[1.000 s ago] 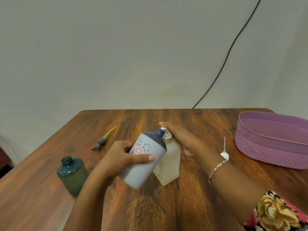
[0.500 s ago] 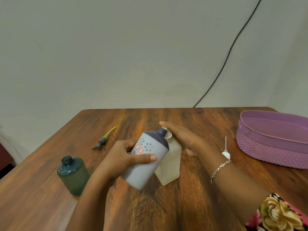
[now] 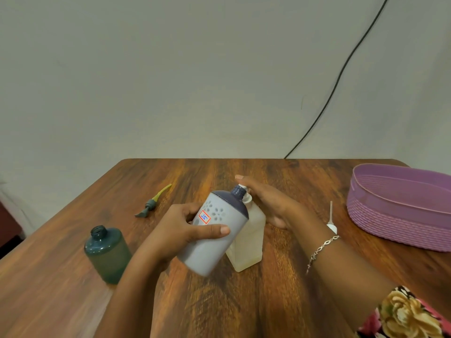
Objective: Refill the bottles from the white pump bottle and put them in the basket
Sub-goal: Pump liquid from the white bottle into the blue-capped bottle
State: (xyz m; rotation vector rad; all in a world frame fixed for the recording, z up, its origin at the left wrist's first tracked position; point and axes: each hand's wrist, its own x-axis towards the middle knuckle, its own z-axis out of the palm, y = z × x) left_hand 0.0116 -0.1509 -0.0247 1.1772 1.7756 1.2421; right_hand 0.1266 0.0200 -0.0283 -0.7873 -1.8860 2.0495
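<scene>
I see one red-bordered sticker (image 3: 204, 217) on the grey bottle (image 3: 210, 250); its blue handwritten marks are too blurred to read.

Brightness: moderate, soft and even; the wall (image 3: 195, 81) reads flat grey-beige.
Shadows: faint, diffuse; a dim patch on the table (image 3: 280, 301) under the tilted grey bottle (image 3: 212, 250).
Glare: warm sheen on the wood, near middle.
Blur: near forearms and floral sleeve (image 3: 405, 315) soft; green bottle (image 3: 107, 254) at left slightly soft.
Distortion: wide-angle; table edges splay toward the near corners.
</scene>
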